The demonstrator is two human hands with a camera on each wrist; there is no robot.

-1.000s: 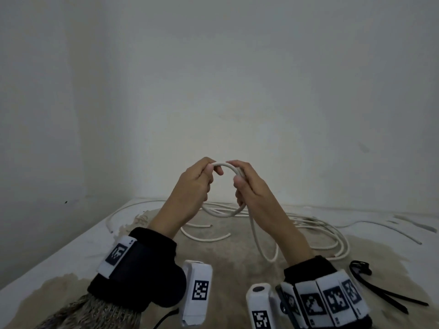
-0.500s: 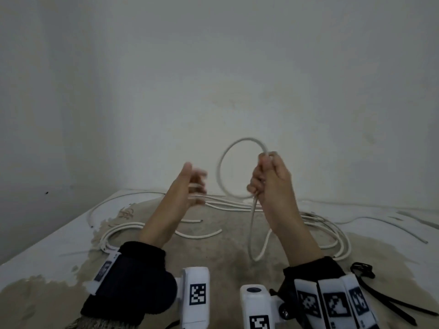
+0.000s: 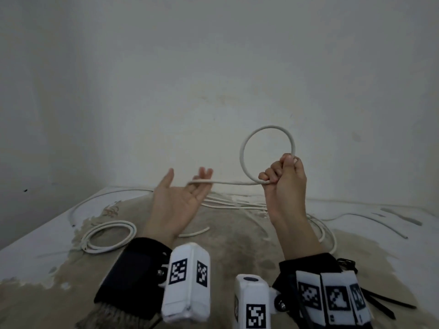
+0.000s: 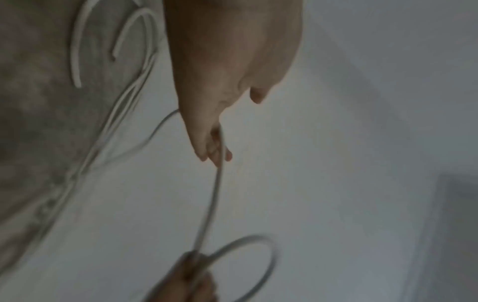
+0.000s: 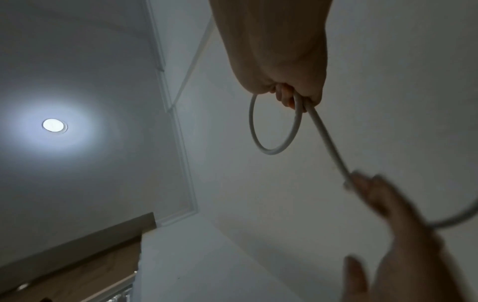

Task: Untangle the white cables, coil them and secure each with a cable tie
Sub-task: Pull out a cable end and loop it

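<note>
Bare pale wall behind, stained table [image 3: 35, 255] below. Right hand [image 3: 283, 184] lifted clear of it, fingers curled tight round the white cable [image 3: 266, 128], pinching one round loop shut where the strand crosses itself. Left hand [image 3: 177, 198] palm up and spread, fingers [image 3: 205, 176] straight, the same cable draped across them and running level to the right fist; apparently resting there rather than gripped, though the left wrist view is too blurred to be sure. Beyond the hands, loose cables [image 3: 237, 204] strewn along the far side of the table, a coiled cable [image 3: 107, 236] lying at the left, black cable ties [image 3: 380, 302] near the right wrist.

To coil well: feed slack with the left, match each new turn to the first loop, stack turns in the right fist, avoid twisting the strand.

No brand or readable writing anywhere; only black-and-white square markers [image 3: 179, 273] on the wrist units.
</note>
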